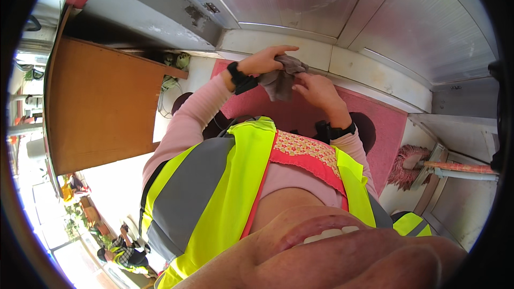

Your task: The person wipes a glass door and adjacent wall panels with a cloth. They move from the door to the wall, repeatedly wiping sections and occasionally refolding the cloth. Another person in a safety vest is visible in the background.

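Note:
A damp-looking grey-brown cloth [281, 80] is bunched between my two hands, over a red mat [289, 116]. My left hand [263, 60] grips the cloth's upper left part, its index finger stretched out to the right above the folds. From the other side, my right hand [319, 90] has its fingertips on the cloth's right edge, with the thumb just below. The lower end of the cloth hangs loose. Black bands circle both wrists. Just ahead of the hands runs a white tiled ledge [277, 44], below metal door panels [289, 0].
A brown wooden panel [104, 104] stands on my left, with a loose wire [164, 98] beside it. To my right are a red-fringed mop [409, 164] and long handles [461, 166]. Another person in a reflective vest [128, 255] is farther off at lower left.

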A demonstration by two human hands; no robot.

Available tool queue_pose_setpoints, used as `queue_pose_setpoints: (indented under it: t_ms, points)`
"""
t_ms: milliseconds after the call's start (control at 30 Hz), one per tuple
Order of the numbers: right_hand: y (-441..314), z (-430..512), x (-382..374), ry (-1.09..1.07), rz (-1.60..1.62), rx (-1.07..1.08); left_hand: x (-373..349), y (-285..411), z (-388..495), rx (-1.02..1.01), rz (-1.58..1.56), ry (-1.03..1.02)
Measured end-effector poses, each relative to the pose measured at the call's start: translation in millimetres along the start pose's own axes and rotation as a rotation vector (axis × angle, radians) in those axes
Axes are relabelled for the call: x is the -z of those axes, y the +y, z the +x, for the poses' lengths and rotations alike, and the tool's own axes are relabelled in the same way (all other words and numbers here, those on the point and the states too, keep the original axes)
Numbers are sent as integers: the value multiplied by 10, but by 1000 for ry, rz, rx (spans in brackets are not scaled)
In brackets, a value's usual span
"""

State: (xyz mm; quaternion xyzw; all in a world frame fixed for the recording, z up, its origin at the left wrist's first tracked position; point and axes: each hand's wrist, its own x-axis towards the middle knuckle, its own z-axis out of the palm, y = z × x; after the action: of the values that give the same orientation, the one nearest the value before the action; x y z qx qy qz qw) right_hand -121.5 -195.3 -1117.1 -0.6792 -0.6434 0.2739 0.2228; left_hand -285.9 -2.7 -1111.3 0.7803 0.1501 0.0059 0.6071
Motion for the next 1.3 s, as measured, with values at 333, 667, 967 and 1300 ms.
queue_pose_setpoints:
  t_ms: [333, 667, 967, 1300]
  points:
    - [-3, 73, 192, 161, 320, -65, 227, 198, -400, 262, 436, -49]
    - [196, 137, 140, 190, 385, -181, 496, 220, -277, 155, -619, 349]
    - [56, 283, 64, 222, 1001, 7, 351, 416, -101, 32, -1003, 341]
    - [12, 226, 143, 155, 1298, -81, 117, 430, 52, -54, -1094, 156]
